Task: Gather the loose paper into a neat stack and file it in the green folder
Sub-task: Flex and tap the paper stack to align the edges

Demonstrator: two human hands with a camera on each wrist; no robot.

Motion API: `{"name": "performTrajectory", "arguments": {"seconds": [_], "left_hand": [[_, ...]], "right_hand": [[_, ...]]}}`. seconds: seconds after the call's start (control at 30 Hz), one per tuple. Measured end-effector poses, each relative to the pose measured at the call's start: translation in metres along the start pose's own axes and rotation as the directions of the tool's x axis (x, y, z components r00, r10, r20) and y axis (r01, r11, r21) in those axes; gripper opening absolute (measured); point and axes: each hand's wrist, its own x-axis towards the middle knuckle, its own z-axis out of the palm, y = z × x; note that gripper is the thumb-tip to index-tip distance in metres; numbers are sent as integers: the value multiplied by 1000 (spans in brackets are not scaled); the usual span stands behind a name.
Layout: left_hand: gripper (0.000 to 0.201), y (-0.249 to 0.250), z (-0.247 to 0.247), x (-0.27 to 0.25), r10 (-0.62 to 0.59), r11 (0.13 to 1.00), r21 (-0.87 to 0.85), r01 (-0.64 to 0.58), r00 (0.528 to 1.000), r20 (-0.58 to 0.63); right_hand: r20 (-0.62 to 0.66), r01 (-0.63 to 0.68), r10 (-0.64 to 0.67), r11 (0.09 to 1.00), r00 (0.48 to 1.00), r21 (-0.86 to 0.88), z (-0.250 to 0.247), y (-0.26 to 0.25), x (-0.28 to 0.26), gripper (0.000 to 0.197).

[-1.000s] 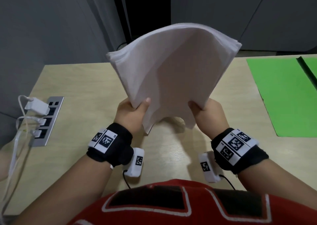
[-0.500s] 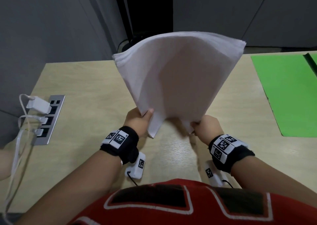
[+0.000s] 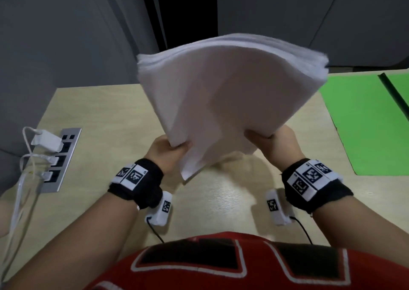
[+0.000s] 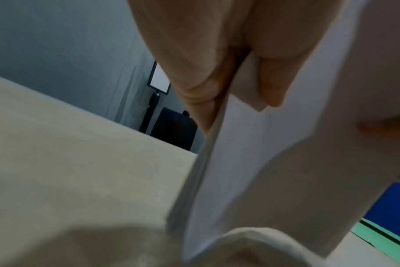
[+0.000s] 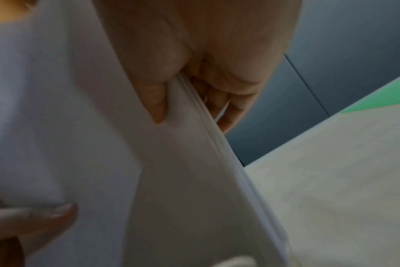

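Note:
A thick stack of white paper stands upright above the wooden table, its top bowed toward me. My left hand pinches the stack's lower left edge, thumb in front. My right hand pinches the lower right edge the same way. The left wrist view shows the paper stack edge-on between thumb and fingers; the right wrist view shows the paper stack clamped likewise. The open green folder lies flat on the table at the right.
A metal socket strip with white chargers and cables is set into the table at the left. Grey wall panels stand behind the table's far edge. Bare tabletop lies below the stack and between it and the folder.
The stack dropped toward the table half a second ago and is lifted again now, with both hands gripping its lower edges throughout.

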Motion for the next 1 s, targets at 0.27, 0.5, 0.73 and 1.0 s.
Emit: {"name": "performTrajectory", "arguments": {"seconds": [0.27, 0.5, 0.73, 1.0], "left_hand": [[13, 41, -10, -20, 275, 959, -39, -279, 958, -83], [9, 55, -19, -28, 389, 899, -111, -424, 889, -241], [12, 53, -11, -31, 375, 901, -148, -408, 904, -205], [10, 48, -6, -30, 298, 932, -130, -338, 920, -255]], "right_hand": [[-179, 245, -187, 887, 966, 392, -2, -43, -14, 14], [-371, 387, -221, 794, 902, 469, -13, -59, -21, 12], [-270, 301, -189, 830, 944, 469, -12, -61, -19, 19], [-326, 312, -168, 828, 930, 465, -5, -58, -17, 26]]}}
